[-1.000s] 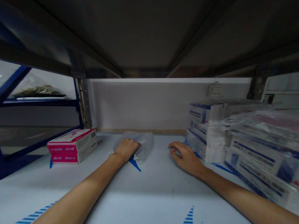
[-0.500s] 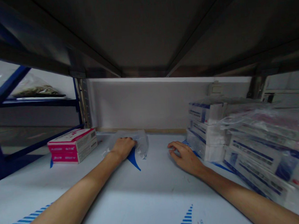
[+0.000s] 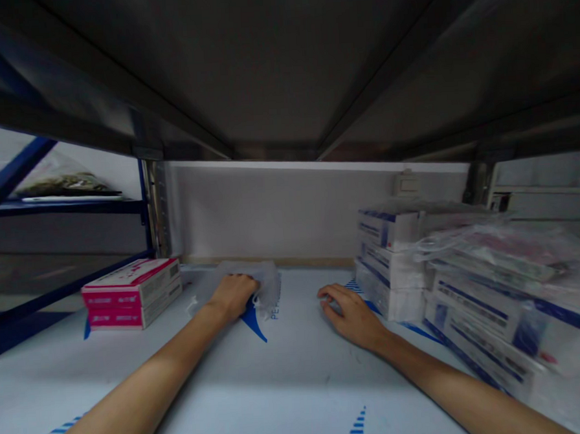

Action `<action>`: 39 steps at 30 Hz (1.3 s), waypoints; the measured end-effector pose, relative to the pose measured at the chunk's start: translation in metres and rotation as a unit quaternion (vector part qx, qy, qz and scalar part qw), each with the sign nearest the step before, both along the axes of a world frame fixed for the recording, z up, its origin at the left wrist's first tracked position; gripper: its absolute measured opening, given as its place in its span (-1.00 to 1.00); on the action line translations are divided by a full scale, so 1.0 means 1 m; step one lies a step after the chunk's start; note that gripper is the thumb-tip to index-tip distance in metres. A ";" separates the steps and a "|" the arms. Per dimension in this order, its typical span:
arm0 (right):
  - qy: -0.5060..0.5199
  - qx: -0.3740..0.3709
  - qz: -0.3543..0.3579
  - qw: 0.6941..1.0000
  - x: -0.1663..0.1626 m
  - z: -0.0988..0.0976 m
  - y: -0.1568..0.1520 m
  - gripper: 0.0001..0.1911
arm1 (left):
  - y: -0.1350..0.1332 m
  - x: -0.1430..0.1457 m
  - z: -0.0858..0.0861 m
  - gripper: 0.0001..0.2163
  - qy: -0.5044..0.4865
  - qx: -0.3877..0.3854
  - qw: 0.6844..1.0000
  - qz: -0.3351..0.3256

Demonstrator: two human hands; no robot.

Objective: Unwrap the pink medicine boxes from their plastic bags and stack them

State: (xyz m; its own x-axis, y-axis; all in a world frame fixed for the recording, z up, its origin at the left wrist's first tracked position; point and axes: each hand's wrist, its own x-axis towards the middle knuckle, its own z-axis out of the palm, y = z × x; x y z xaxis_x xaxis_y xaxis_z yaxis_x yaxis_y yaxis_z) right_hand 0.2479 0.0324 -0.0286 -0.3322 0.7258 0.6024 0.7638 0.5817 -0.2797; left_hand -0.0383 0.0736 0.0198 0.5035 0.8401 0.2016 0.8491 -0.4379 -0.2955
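My left hand (image 3: 233, 296) reaches to the back of the shelf, its fingers curled down on a clear plastic bag (image 3: 270, 284). The bag lies flat and crumpled around the hand, and my fingertips are partly hidden. My right hand (image 3: 351, 314) rests at or just above the shelf surface, fingers loosely bent with a gap between thumb and forefinger, holding nothing. Close to its right stands a stack of white and blue boxes (image 3: 380, 259) in clear plastic.
Two pink and white boxes (image 3: 114, 307) are stacked at the left. More white and blue boxes (image 3: 474, 304), wrapped in plastic, fill the right side. A dark metal shelf (image 3: 272, 69) hangs low overhead. Blue rack bars (image 3: 15, 176) stand at the left.
The view has tipped up and shifted slightly, so the boxes sit a little lower and further left. The bag's near edge has bunched slightly by my left hand. My right hand keeps its pose.
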 end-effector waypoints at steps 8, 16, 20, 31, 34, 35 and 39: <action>-0.111 0.116 0.007 0.987 -0.011 0.035 -0.024 -0.81 | -0.044 0.049 0.026 -0.66 -0.052 0.115 0.985 -0.117; 0.040 0.176 -0.083 0.980 0.000 0.146 -0.098 -0.83 | -0.084 0.091 -0.003 -0.73 -0.137 0.199 0.899 -0.366; -0.033 0.193 -0.306 0.932 0.054 0.193 -0.120 -0.76 | -0.098 0.100 -0.012 -0.72 -0.122 0.161 0.897 -0.394; -0.084 0.145 -0.434 0.885 0.105 0.205 -0.128 -0.65 | -0.097 0.096 -0.006 -0.67 -0.152 0.139 0.907 -0.368; -0.051 0.284 -0.283 0.915 0.076 0.207 -0.124 -0.68 | -0.088 0.090 -0.002 -0.66 -0.194 0.161 0.904 -0.344; -0.041 0.305 -0.225 0.925 0.065 0.207 -0.120 -0.70 | -0.084 0.086 -0.002 -0.66 -0.211 0.171 0.904 -0.330; -0.031 0.199 -0.008 0.979 0.032 0.183 -0.096 -0.75 | -0.064 0.071 -0.003 -0.69 -0.275 0.178 0.914 -0.240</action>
State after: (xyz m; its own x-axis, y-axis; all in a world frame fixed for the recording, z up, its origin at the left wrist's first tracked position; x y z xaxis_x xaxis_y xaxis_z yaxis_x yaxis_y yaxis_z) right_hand 0.2796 -0.0638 0.1548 -0.3668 0.4426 0.8183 0.7823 0.6228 0.0138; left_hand 0.0322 0.0098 0.0171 0.5365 0.3807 0.7531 0.6477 -0.7579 -0.0783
